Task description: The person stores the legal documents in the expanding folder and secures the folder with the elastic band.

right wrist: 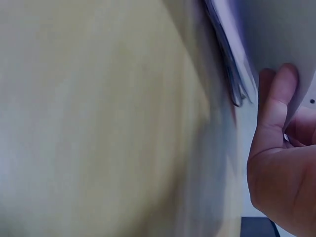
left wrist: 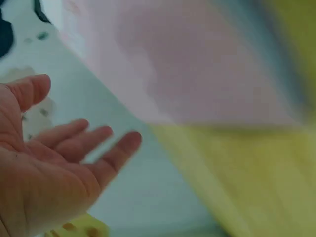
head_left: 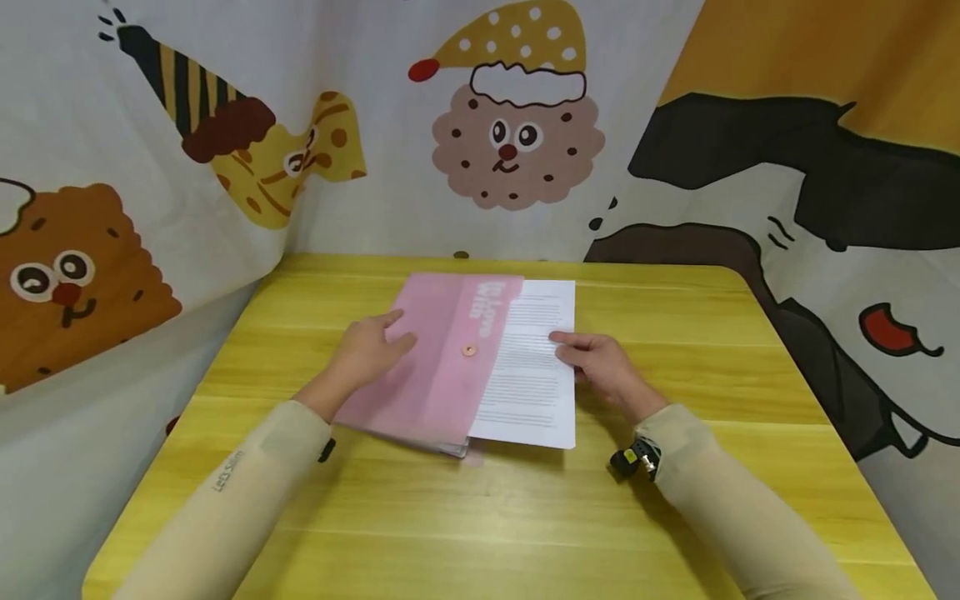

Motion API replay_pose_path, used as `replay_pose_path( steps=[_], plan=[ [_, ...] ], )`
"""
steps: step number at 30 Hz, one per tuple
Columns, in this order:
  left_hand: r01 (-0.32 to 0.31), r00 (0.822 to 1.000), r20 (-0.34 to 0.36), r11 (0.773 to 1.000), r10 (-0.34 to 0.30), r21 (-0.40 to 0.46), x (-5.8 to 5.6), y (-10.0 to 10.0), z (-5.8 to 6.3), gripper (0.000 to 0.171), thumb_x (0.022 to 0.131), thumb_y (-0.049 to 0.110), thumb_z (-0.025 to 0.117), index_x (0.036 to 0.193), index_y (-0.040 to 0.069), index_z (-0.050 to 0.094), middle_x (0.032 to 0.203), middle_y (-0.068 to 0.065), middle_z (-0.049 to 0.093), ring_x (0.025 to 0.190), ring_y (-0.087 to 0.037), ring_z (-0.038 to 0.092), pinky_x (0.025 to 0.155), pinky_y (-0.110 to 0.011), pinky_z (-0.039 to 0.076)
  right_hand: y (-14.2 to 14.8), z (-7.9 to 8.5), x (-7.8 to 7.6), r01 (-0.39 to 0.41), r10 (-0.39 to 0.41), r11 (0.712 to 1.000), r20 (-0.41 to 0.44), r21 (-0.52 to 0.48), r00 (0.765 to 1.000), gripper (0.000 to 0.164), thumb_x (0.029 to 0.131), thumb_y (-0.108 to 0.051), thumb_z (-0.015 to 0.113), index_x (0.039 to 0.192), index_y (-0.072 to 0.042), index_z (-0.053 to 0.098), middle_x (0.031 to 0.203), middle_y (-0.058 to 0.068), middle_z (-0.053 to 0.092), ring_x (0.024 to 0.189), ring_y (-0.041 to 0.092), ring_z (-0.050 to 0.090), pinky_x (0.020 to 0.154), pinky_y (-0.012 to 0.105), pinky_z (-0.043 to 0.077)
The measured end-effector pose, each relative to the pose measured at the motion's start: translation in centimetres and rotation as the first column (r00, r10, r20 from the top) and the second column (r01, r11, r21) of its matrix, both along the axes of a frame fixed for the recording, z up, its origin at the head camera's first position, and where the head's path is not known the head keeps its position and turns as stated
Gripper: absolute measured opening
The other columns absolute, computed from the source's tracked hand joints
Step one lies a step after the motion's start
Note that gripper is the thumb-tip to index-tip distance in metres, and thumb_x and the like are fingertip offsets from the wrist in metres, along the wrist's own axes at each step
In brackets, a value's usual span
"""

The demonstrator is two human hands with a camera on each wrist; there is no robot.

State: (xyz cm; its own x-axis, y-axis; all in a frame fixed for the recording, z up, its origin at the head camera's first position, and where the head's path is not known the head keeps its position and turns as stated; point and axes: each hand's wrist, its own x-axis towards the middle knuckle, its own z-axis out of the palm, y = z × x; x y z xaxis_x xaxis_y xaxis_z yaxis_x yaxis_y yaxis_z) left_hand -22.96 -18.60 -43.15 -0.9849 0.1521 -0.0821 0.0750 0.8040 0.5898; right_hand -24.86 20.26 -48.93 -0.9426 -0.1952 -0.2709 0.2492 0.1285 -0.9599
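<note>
A pink document folder (head_left: 405, 358) with a small round button (head_left: 468, 350) and white lettering lies on the table. From its right side a printed white sheet (head_left: 532, 367) sticks out. My right hand (head_left: 603, 362) pinches the sheet's right edge between thumb and fingers; the right wrist view shows the hand (right wrist: 284, 143) gripping the paper's edge. Over the folder's left part is my left hand (head_left: 371, 350). Seen from the left wrist, this hand (left wrist: 64, 158) has its fingers loosely spread beside the pink folder (left wrist: 182, 64), with nothing in its grasp.
The yellow wood-grain table (head_left: 480, 525) extends around the folder. Behind it hangs a white curtain (head_left: 390, 217) printed with cartoon figures. Edges of a layered stack (right wrist: 232, 64) show at the folder's side. A black device (head_left: 636, 460) sits at my right wrist.
</note>
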Motion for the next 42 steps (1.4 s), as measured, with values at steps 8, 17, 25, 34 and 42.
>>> replay_pose_path(
  steps=[8, 17, 25, 34, 42],
  plan=[
    [-0.053, 0.987, 0.148, 0.998, 0.057, -0.027, 0.1, -3.3, -2.2, 0.084, 0.104, 0.047, 0.063, 0.161, -0.009, 0.037, 0.144, -0.036, 0.061, 0.118, -0.044, 0.068, 0.107, -0.054, 0.054, -2.0, -0.8, 0.2, 0.035, -0.035, 0.999, 0.017, -0.028, 0.999, 0.045, 0.106, -0.010, 0.064, 0.150, -0.001, 0.060, 0.141, 0.021, 0.068, 0.090, 0.011, 0.076, 0.080, 0.031, 0.065],
    [-0.068, 0.992, 0.113, 0.993, 0.058, 0.091, 1.5, -1.1, -4.2, 0.077, 0.094, 0.029, 0.078, 0.155, -0.008, 0.048, 0.133, -0.030, 0.071, 0.105, -0.036, 0.074, 0.092, -0.047, 0.063, -3.7, -1.2, 0.4, -0.012, 0.012, 1.000, -0.012, 0.000, 1.000, 0.046, 0.105, -0.010, 0.064, 0.150, -0.003, 0.060, 0.131, 0.018, 0.071, 0.091, 0.015, 0.075, 0.080, 0.034, 0.066],
    [-0.002, 0.999, 0.046, 0.998, -0.001, 0.057, 2.5, 1.5, -4.7, 0.092, 0.091, 0.025, 0.083, 0.162, -0.008, 0.036, 0.144, -0.031, 0.064, 0.131, -0.042, 0.065, 0.109, -0.053, 0.055, -2.6, -1.4, -0.2, -0.004, 0.004, 1.000, 0.008, 0.001, 1.000, 0.060, 0.106, -0.009, 0.063, 0.163, -0.010, 0.043, 0.142, 0.022, 0.065, 0.096, 0.017, 0.074, 0.082, 0.036, 0.065],
    [0.002, 0.997, 0.071, 0.998, -0.006, 0.062, 2.0, 1.1, -4.3, 0.092, 0.092, 0.027, 0.083, 0.162, -0.009, 0.036, 0.152, -0.030, 0.058, 0.140, -0.044, 0.058, 0.117, -0.055, 0.048, -2.1, -1.3, -0.4, 0.119, -0.120, 0.993, 0.044, 0.021, 0.992, 0.074, 0.107, -0.012, 0.062, 0.169, -0.003, 0.023, 0.155, 0.028, 0.055, 0.097, 0.017, 0.071, 0.075, 0.028, 0.061],
    [0.011, 0.998, 0.057, 0.998, -0.014, 0.057, 1.8, 0.9, -4.5, 0.091, 0.091, 0.027, 0.084, 0.162, -0.006, 0.038, 0.150, -0.027, 0.061, 0.138, -0.040, 0.060, 0.116, -0.053, 0.049, -3.6, -1.0, -0.7, 0.144, -0.144, 0.989, 0.016, -0.018, 0.989, 0.064, 0.105, -0.013, 0.066, 0.163, -0.008, 0.040, 0.146, 0.027, 0.063, 0.091, 0.016, 0.074, 0.077, 0.030, 0.063]
  ],
)
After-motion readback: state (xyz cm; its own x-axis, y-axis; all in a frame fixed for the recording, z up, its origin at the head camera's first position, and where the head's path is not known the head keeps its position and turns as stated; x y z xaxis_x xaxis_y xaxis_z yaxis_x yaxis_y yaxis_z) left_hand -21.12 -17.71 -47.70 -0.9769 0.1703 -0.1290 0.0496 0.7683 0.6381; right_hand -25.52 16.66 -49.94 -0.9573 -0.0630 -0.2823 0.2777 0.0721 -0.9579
